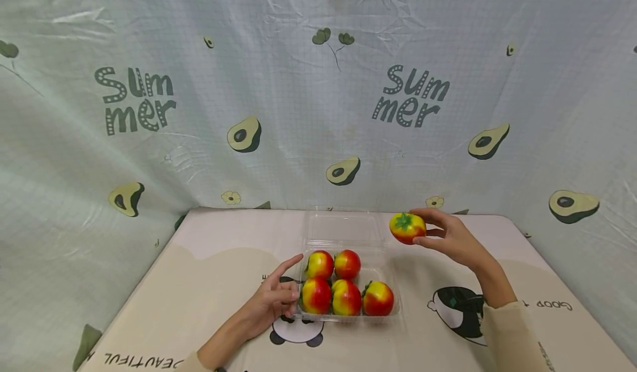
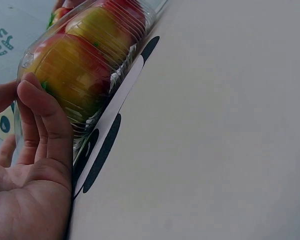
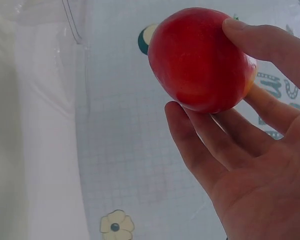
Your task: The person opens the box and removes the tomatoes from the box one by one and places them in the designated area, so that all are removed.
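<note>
My right hand (image 1: 450,239) holds a red and yellow persimmon (image 1: 408,228) with a green leafy top, raised to the right of a clear plastic box (image 1: 348,318). In the right wrist view, the thumb and fingers grip the glossy red underside of this persimmon (image 3: 202,62). My left hand (image 1: 269,305) holds the box at its left side, index finger extended along the wall and the other fingers bent against it. Several like persimmons (image 1: 346,297) sit in the box in two rows, with a gap at the back right. The left wrist view shows the fingers (image 2: 45,105) against the box's end.
The box's clear lid (image 1: 343,228) lies folded back behind it. A pale printed cloth (image 1: 199,294) with panda figures and lettering covers the table. Behind the table hangs a light curtain (image 1: 298,95) with avocado prints.
</note>
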A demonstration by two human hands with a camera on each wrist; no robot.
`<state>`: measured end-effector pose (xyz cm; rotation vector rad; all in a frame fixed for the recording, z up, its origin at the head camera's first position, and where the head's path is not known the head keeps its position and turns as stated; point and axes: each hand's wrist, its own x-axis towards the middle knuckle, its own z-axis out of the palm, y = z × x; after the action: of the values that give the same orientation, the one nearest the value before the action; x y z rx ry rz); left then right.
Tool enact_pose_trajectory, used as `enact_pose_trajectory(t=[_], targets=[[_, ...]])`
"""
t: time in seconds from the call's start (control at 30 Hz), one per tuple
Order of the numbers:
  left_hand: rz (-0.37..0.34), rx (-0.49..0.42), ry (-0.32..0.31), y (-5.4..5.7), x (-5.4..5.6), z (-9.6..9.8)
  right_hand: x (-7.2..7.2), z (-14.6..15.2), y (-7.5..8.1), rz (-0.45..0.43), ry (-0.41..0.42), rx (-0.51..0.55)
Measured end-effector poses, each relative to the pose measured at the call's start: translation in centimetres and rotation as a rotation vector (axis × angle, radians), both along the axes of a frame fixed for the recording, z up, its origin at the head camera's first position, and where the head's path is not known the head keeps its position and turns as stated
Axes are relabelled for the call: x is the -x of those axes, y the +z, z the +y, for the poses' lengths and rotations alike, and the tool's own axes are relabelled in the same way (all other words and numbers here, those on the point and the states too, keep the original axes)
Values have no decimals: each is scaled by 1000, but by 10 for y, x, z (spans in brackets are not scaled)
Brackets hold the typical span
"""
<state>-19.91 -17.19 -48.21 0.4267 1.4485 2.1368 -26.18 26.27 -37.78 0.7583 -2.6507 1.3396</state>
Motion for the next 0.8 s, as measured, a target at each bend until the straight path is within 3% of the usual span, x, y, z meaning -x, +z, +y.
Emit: enact_pose_trajectory(t=[0.8], targets=[[-2,0,4,-1,0,1,6,8,-7,-49,-28,48]])
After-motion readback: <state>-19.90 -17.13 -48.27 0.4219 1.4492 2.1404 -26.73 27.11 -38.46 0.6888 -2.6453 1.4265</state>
